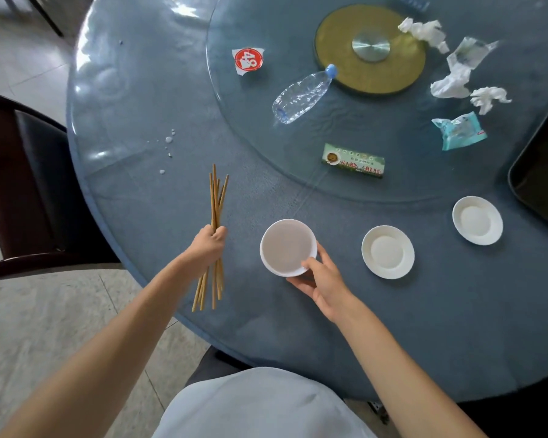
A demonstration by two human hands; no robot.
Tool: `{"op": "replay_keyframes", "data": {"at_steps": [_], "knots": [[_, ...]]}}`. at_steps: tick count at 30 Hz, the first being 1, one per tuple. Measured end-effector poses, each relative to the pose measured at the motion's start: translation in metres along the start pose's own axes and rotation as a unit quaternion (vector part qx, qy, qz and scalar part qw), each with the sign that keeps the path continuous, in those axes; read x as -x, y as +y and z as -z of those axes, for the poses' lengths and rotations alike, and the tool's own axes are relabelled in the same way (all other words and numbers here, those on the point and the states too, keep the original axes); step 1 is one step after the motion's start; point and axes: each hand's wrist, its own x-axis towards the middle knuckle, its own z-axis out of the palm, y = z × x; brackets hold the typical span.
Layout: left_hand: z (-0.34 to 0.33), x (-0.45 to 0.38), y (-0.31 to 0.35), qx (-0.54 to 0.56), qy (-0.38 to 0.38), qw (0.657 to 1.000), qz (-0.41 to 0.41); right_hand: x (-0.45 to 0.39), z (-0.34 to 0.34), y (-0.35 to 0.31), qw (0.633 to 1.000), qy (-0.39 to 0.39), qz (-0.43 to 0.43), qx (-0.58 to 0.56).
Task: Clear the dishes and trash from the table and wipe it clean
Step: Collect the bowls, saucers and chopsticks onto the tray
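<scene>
My left hand grips a bundle of several wooden chopsticks above the near left part of the round blue table. My right hand holds a white bowl by its near rim, thumb on the inside edge. Two small white saucers lie to the right of the bowl. On the glass turntable lie an empty plastic bottle, crumpled tissues, a torn blue-green wrapper and a clear wrapper.
A red number tag and a green card stand stand on the turntable. A dark tray lies at the right edge. Water drops dot the table's left side. A dark chair stands at left.
</scene>
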Motion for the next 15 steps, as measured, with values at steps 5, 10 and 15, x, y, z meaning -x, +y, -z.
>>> {"op": "replay_keyframes", "data": {"at_steps": [5,10,15], "knots": [[-0.015,0.025,0.006,0.196,-0.015,0.980,0.010,0.021,0.021,0.002,1.000,0.000,0.019,-0.010],[-0.043,0.055,0.018,0.312,-0.042,0.949,-0.003,0.044,0.051,0.008,0.998,-0.002,0.042,-0.037],[-0.070,0.091,0.015,0.274,-0.064,0.958,-0.057,0.078,0.087,0.026,0.994,0.007,0.064,-0.084]]}}
